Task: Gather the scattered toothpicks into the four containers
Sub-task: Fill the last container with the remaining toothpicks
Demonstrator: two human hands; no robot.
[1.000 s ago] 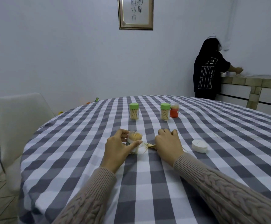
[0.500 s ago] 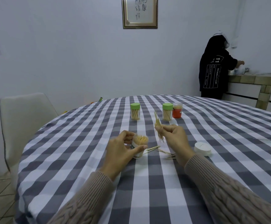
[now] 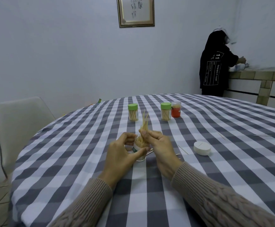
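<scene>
My left hand [image 3: 119, 154] grips an open clear container [image 3: 139, 149] packed with toothpicks, standing on the checked tablecloth [image 3: 84, 161]. My right hand [image 3: 160, 145] pinches a bundle of toothpicks [image 3: 144, 122] upright, its lower tips at the container's mouth. A few loose toothpicks [image 3: 183, 149] lie on the cloth to the right of my right hand, and more [image 3: 221, 136] lie farther right. Two green-lidded containers [image 3: 133, 112] [image 3: 165, 111] and a red-labelled one [image 3: 176, 109] stand farther back. A white lid [image 3: 202, 147] lies to the right.
A white chair [image 3: 18, 125] stands at the table's left edge. A person in a black hoodie [image 3: 214, 66] stands at a tiled counter [image 3: 256, 76] in the far right corner. A framed picture [image 3: 136, 11] hangs on the wall.
My right hand lifted a bundle of toothpicks off the cloth and carried it left over the open container. My left hand kept hold of the container.
</scene>
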